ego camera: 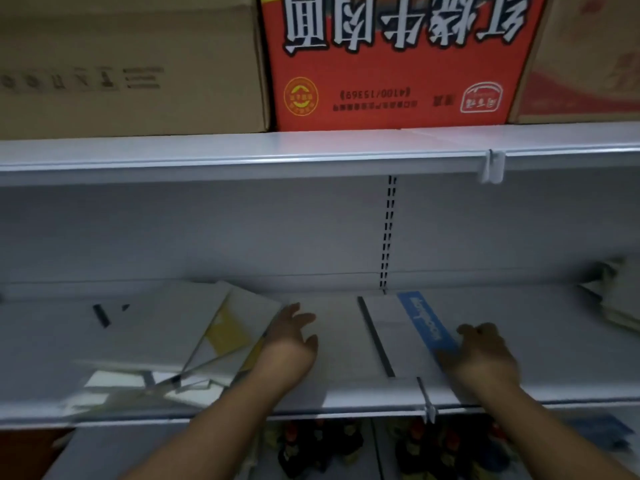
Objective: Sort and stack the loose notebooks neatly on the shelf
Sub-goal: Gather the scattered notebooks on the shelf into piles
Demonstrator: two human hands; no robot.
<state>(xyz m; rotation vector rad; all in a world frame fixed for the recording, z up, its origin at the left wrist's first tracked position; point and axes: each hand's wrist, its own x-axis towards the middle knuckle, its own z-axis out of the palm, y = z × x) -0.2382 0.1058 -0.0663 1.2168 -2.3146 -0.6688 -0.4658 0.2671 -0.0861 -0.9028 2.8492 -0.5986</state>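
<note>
Notebooks with pale grey covers and yellow patches (194,327) lie fanned and overlapping on the left half of a white metal shelf (571,344), some tilted, their near edges reaching the shelf's front lip. Just right of this loose heap, the left hand (291,344) reaches in with fingers apart and relaxed, fingertips at the heap's right edge; it clasps nothing. Right of that hand lies a flat pale notebook with a black strip along its left side and a blue printed band along its right (391,330), set slightly askew to the shelf front. The right hand (485,355) rests on the near end of the blue band with its fingers curled down; blur hides whether they pinch the cover or only press on it. At the far right end of the shelf sits a small stack of pale notebooks (620,299), well apart from both hands. A clear plastic label clip (427,400) hangs on the front lip between the two forearms. On the upper white shelf (242,150) stand a plain brown cardboard box (121,64) at left, a red carton with large white characters printed upside down (398,64) in the middle, and a brown box with red print (588,57) at right, all touching side by side. Below the near lip, dark bottles with red caps (318,445) show, blurred.
</note>
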